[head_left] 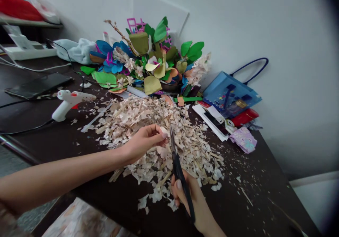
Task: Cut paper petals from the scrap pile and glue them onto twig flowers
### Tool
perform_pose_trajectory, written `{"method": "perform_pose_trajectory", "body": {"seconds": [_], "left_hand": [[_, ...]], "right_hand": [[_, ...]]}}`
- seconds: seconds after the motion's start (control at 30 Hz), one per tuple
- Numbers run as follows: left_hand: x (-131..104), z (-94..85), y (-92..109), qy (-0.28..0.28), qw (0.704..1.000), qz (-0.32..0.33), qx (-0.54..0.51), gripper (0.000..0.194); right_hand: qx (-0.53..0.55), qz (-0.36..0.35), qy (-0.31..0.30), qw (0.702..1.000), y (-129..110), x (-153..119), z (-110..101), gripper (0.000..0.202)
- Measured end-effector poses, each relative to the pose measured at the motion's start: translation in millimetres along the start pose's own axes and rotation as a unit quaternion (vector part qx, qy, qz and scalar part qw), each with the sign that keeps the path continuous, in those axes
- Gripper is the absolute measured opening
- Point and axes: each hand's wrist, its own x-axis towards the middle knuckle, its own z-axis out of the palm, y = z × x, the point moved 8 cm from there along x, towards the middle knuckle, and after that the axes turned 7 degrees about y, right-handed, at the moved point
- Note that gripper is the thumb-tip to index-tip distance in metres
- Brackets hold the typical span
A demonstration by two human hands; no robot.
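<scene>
In my right hand (189, 191) is a pair of black-handled scissors (178, 166), its blades pointing away from me and nearly closed. My left hand (150, 138) pinches a small pale flake (163, 129) between thumb and fingers, just left of the blade tips. The flake looks like the pieces below it; I cannot tell whether the blades touch it. Under both hands spreads a broad heap of beige and whitish dry scraps (143, 111), thin and curled like husk or paper bits.
A white glue gun (63, 104) stands at left, near a dark phone (39, 85). Behind the heap are colourful artificial flowers (159, 67). At right, a blue bag (225, 92) leans against the wall, by a purple cloth packet (245, 139). A power strip (30, 50) lies back left.
</scene>
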Motion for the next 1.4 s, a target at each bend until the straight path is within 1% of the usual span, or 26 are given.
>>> {"method": "perform_pose_trajectory", "body": {"seconds": [0.1,0.2,0.5,0.7,0.87,1.1,1.27,1.4], "left_hand": [[1.8,-3.1,3.5,0.018,1.000,0.017,-0.001,0.024],[3.2,-4.5,4.6,0.026,0.999,0.020,-0.002,0.025],[6.3,-5.1,4.2,0.008,1.000,0.024,0.001,0.027],[6.9,-5.2,4.9,0.009,1.000,0.023,0.010,0.027],[7.4,-5.6,4.9,0.003,1.000,0.024,0.007,0.025],[7.1,-5.5,5.5,0.005,1.000,0.023,0.006,0.026],[7.4,-6.4,4.8,0.012,1.000,0.024,0.003,0.024],[8.3,-6.8,3.3,0.001,1.000,0.023,0.009,0.021]], "right_hand": [[0.002,0.004,-0.003,1.000,4.3,1.2,-0.5,0.047],[0.002,0.010,-0.005,1.000,7.8,2.3,-1.8,0.048],[-0.008,0.021,-0.006,1.000,6.9,1.5,-5.0,0.046],[-0.028,0.021,-0.016,0.999,5.8,1.0,-6.3,0.043],[-0.004,0.029,-0.022,0.999,3.8,0.5,-4.2,0.043],[-0.018,0.026,-0.013,0.999,4.0,1.9,-5.5,0.045],[-0.021,0.027,-0.013,0.999,3.2,1.4,-5.5,0.045],[-0.018,0.035,-0.016,0.999,5.9,1.2,-5.6,0.044]]}}
